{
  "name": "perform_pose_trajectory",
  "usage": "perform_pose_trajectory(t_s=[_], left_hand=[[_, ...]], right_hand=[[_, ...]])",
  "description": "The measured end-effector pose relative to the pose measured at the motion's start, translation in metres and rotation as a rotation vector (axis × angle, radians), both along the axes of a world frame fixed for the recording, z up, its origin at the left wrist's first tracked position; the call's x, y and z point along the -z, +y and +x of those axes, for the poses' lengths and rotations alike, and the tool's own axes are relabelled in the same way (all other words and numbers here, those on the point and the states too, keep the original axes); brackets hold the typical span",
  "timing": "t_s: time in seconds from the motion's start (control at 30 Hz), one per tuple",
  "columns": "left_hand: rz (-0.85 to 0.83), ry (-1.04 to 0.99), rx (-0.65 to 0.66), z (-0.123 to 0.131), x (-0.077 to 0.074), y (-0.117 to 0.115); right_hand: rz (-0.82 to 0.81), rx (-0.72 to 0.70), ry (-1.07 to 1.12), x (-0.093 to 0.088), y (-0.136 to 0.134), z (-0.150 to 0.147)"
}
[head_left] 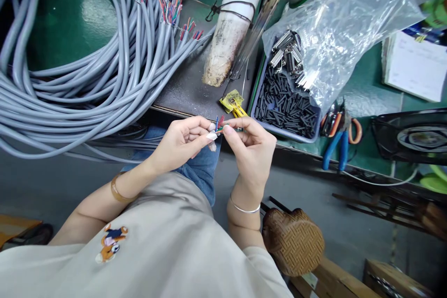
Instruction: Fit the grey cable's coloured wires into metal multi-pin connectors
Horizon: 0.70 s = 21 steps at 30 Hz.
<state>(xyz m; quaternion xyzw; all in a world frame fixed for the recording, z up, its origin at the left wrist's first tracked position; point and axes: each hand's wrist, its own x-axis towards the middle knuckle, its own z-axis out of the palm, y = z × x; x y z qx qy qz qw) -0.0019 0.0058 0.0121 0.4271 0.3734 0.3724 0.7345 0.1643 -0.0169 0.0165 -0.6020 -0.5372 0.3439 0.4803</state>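
Note:
Close to the bench edge, my left hand [191, 138] is closed around the end of a grey cable, its fingertips wrapped in white tape. Thin coloured wires [219, 123], blue, red and green among them, fan out of that end between my two hands. My right hand [249, 142] pinches some of these wires between thumb and forefinger. Just beyond the fingers lies a yellow tool [237, 106] with yellow tape on it. A thick bundle of grey cables [139, 70] spreads over the left of the bench, several ends stripped to coloured wires [169, 8].
A blue-grey bin [316, 125] holds short black tubes [279, 102] and a plastic bag [335, 37] with metal connectors [288, 51]. Blue-handled pliers [337, 146] lie right of it. A wrapped white roll [230, 23] stands behind. A paper pad [415, 65] and woven-topped stool [296, 240] are rightward.

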Motion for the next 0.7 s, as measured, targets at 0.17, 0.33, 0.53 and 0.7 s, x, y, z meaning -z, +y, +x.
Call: perform_pose_trajectory(t_s=[0.17, 0.33, 0.53, 0.7], left_hand=[[0.051, 0.025, -0.03, 0.0029, 0.0054, -0.001], [0.046, 0.035, -0.085, 0.0045, 0.005, -0.0005], [0.109, 0.054, -0.14, 0.003, 0.0045, 0.0001], [0.208, 0.142, -0.147, 0.0008, 0.007, 0.0002]], right_hand=[[0.021, -0.013, -0.058, 0.0008, -0.0009, 0.0014], [0.076, -0.023, -0.112, 0.0002, -0.0035, 0.0004], [0.217, -0.02, -0.211, -0.0013, -0.0054, -0.0043], [0.21, -0.036, -0.254, 0.0009, -0.0054, -0.0006]])
